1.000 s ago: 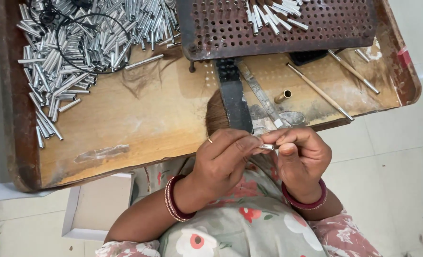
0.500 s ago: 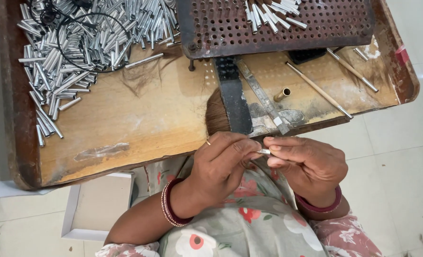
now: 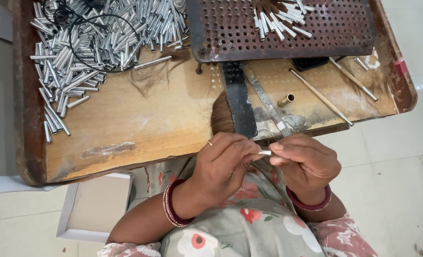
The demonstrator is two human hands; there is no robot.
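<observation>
Pinching small metal tube (image 3: 265, 153), hands (image 3: 268, 164) hiding most

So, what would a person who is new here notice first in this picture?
First, the two hands at the bottom centre: the left hand and right hand pinch a small metal tube between their fingertips. Next, the big heap of shiny metal tubes on the wooden tray's upper left, and the perforated metal plate at the upper right.
</observation>
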